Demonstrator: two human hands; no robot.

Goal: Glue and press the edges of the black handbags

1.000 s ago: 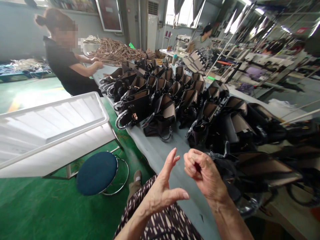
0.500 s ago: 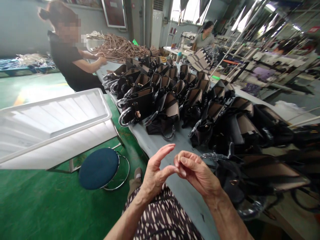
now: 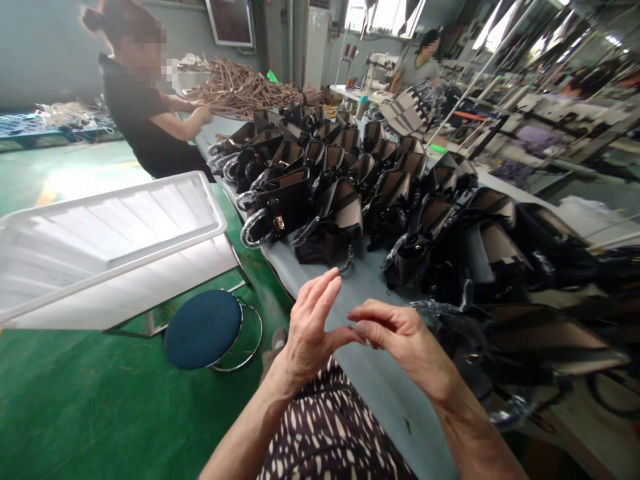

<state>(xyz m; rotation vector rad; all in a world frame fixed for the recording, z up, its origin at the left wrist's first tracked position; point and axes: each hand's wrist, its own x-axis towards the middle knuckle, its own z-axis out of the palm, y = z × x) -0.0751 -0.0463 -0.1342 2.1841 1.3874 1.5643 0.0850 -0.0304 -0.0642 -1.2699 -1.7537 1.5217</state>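
Black handbags (image 3: 290, 207) crowd the table (image 3: 380, 373), likely propping each other mouths-up. Above its near end, the left hand (image 3: 309, 333) spreads, thumb meeting the right hand (image 3: 407, 337), whose pinch may hold something; I cannot tell.

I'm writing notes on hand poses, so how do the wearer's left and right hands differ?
The left hand has its fingers extended, apart from the thumb; the right hand has its fingers curled inward. The left hand is nearer the blue stool than the right hand is. Both are bare and held close together.
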